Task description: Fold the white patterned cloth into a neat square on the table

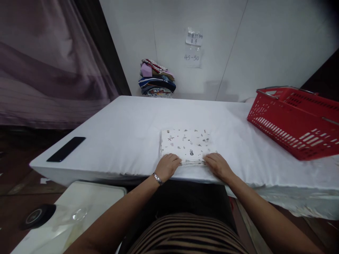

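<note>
A folded white cloth (185,143) printed with small dark motifs lies flat on the white-covered table (127,141), its layered near edge facing me. My left hand (168,165) is closed on its near left corner, and a silver bracelet (158,179) circles that wrist. At the near right corner, my right hand (217,165) has its fingers curled over the cloth in the same way. Both thumbs are mostly hidden at the near edge.
A red plastic basket (293,123) stands at the table's right. A dark flat phone-like slab (66,149) lies at the left end. Folded garments (157,79) are stacked by the back wall. Below left is a pale surface (95,194) with a dark round object (39,216).
</note>
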`<state>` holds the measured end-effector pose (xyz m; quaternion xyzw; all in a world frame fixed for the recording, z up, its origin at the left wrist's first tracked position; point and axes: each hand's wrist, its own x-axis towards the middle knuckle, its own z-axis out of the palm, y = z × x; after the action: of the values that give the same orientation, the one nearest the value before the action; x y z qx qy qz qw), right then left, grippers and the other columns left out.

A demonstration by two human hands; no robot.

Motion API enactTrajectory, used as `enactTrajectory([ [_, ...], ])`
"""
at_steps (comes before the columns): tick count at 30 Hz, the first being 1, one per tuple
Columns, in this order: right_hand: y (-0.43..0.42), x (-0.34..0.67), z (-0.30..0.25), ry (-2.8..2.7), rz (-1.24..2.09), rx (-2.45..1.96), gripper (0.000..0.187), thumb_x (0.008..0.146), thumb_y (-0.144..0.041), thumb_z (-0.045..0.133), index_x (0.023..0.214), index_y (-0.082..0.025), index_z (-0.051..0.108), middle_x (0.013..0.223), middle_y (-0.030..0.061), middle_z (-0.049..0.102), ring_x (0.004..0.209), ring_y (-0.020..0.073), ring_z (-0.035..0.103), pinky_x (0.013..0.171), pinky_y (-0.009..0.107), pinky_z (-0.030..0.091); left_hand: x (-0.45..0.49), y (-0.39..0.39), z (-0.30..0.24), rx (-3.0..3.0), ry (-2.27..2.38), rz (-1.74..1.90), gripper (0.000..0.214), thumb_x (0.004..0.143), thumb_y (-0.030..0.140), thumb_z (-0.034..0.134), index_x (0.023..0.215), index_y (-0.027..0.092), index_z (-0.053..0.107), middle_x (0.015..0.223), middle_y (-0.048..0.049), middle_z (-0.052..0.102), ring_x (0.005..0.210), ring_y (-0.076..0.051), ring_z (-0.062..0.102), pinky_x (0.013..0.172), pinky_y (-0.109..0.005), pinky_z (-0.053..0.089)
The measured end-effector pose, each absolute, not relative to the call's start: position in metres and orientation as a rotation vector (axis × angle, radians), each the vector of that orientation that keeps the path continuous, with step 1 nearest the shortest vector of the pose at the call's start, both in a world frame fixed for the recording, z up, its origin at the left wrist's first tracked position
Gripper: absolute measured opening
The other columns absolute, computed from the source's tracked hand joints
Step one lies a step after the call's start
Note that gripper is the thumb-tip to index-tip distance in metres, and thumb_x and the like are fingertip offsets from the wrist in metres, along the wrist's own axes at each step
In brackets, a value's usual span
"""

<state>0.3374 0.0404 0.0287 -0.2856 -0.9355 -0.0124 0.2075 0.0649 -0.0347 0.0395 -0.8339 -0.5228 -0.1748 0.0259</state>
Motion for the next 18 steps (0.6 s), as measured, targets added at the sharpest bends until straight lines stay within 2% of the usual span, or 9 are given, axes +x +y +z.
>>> enactTrajectory([
  [5,0.038,0.339,0.025,-2.57,-0.025,-0.772,0.027,0.09,-0.021,0.04,0.105,-0.019,0.063,0.097,0.0095,0.065,0.092,0.0217,0.055,0.08,0.037,0.043,0.065,-0.039,0.039,-2.594,-1.635,-0.567,0.018,0.089,0.025,0.046,0.097,0.02,0.061,0.09,-0.0033,0.062,0.085,-0.018,0.051,0.073,-0.032,0.037],
  [8,0.038,0.338,0.024,-2.575,-0.023,-0.757,0.027,0.09,-0.021,0.04,0.105,-0.019,0.063,0.096,0.0091,0.064,0.09,0.0214,0.055,0.079,0.037,0.044,0.069,-0.039,0.047,-2.602,-1.707,-0.576,0.018,0.088,0.031,0.048,0.097,0.021,0.061,0.091,-0.0042,0.062,0.087,-0.018,0.052,0.075,-0.034,0.039],
  [11,0.037,0.336,0.024,-2.571,-0.03,-0.777,0.027,0.091,-0.021,0.04,0.104,-0.021,0.063,0.095,0.0087,0.064,0.09,0.0214,0.055,0.078,0.037,0.044,0.078,-0.036,0.055,-2.566,-1.727,-0.619,0.032,0.084,0.039,0.053,0.111,0.022,0.056,0.111,-0.0078,0.059,0.104,-0.022,0.05,0.086,-0.039,0.039],
  [14,0.035,0.337,0.025,-2.57,-0.021,-0.778,0.026,0.09,-0.021,0.041,0.105,-0.02,0.062,0.095,0.0092,0.064,0.089,0.0216,0.056,0.078,0.038,0.045,0.086,-0.034,0.049,-2.581,-1.661,-0.556,0.051,0.085,0.041,0.051,0.13,0.021,0.04,0.137,-0.009,0.042,0.128,-0.024,0.033,0.103,-0.043,0.028],
  [18,0.028,0.333,0.037,-2.541,0.081,-0.788,0.027,0.09,-0.022,0.041,0.107,-0.02,0.061,0.099,0.0099,0.064,0.092,0.0216,0.057,0.08,0.038,0.047,0.09,-0.035,0.028,-2.636,-1.61,-0.397,0.052,0.089,0.037,0.042,0.137,0.022,0.031,0.144,-0.0056,0.033,0.134,-0.021,0.025,0.109,-0.044,0.019],
])
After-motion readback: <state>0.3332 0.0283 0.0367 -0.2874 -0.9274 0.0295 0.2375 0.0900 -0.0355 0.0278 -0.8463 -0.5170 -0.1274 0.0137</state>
